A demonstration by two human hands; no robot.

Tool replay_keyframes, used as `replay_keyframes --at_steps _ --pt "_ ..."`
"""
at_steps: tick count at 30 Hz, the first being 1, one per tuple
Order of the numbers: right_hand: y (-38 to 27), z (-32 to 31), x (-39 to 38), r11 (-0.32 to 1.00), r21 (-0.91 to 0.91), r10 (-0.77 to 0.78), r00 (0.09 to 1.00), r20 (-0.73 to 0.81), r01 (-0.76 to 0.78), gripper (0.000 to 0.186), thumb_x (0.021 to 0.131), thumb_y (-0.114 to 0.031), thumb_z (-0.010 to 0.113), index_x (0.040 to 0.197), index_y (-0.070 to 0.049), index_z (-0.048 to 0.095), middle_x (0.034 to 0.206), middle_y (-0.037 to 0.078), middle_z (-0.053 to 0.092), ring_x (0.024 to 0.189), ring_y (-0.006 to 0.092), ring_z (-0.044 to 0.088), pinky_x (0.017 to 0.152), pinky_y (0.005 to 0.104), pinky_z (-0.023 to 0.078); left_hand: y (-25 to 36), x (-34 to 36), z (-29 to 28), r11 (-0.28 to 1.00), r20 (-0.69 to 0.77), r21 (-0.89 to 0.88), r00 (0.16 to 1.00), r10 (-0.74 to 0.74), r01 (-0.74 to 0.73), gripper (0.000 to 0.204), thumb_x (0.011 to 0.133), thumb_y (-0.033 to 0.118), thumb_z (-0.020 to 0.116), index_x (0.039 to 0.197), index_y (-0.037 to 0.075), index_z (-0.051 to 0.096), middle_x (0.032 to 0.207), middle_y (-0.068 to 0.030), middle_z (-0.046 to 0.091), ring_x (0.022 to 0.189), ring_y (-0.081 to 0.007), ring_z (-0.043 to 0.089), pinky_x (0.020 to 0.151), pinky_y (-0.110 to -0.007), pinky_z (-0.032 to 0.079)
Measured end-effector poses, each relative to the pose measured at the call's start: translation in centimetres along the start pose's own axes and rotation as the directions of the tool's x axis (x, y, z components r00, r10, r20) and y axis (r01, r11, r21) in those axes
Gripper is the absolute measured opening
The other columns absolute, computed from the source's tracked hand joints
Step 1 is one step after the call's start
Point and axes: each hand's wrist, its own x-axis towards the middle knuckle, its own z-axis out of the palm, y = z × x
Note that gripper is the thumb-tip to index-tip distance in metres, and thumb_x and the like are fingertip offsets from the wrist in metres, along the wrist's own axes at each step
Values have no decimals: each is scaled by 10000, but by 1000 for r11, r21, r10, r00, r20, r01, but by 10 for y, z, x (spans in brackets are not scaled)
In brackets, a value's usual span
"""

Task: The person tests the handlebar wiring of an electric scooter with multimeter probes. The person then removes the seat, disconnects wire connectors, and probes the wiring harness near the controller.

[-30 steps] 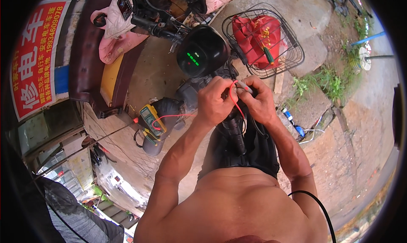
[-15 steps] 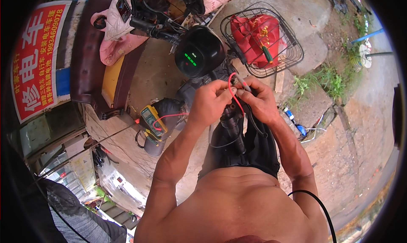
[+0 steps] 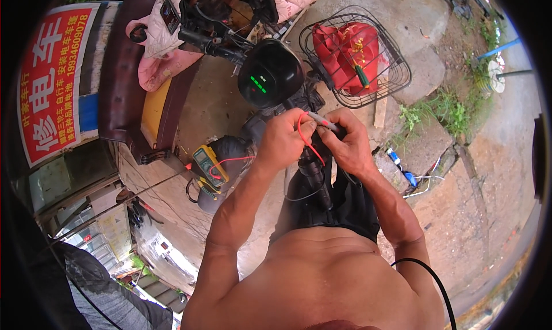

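1. Here we are at the middle, in front of the handlebar stem: a slim grey stick [image 3: 317, 120], held up between the two hands.
2. Look at its long axis! It slants, one end up and left toward the left hand [image 3: 286, 137], the other down and right into the right hand [image 3: 349, 146].
3. The right fingers are closed around the stick, that lower end hidden among them.
4. The left fingers are drawn narrow, right beside its upper part; just what they pinch, I cannot tell.
5. A red wire [image 3: 311, 147] bends by that upper end and curves down between the hands.
6. Off to the left lies a yellow meter [image 3: 208, 163], a red lead [image 3: 234, 158] running toward the left forearm.
7. Beyond the hands, a black display [image 3: 270, 74] glows green, a wire basket [image 3: 409, 71] to its right.
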Motion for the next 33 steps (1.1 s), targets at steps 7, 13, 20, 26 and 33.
replay_keyframes --at_steps 7,13,20,26,33 --pt "6 -1 3 991 -25 -134 991 8 134 98 888 -55 718 959 -3 675 858 86 592 771 196 575 693 331 458 10 -5 0 995 -39 103 999 18 -13 223 978 193 655 893 -13 662 676 -56 627 623 -93 529 576 -320 442" --pt "1 -3 3 997 25 -80 996 33 79 109 879 -52 717 961 2 671 878 84 595 779 195 576 703 326 463 19 -7 -1 994 -18 82 997 -76 78 238 966 198 644 884 -25 657 653 -49 614 610 -98 516 564 -325 435" --pt "4 -8 4 998 32 -56 995 82 53 119 883 -57 702 976 6 661 923 90 600 805 194 586 727 319 476 8 -10 6 981 -98 184 992 73 -54 153 915 140 666 894 -10 655 658 -95 609 616 -105 521 571 -339 453" --pt "4 -8 3 997 44 -63 994 85 60 120 887 -53 698 983 6 657 924 85 591 803 182 582 727 308 476 -2 -17 22 939 -231 232 923 308 -255 64 882 40 706 915 9 660 752 -115 631 649 -129 576 600 -337 485" --pt "5 -7 0 995 101 3 996 85 -11 105 914 -60 696 986 5 657 933 65 577 802 151 563 730 296 474 -5 -19 23 890 -261 270 861 436 -368 73 939 38 714 1006 24 690 812 -65 677 708 -130 640 640 -303 516"
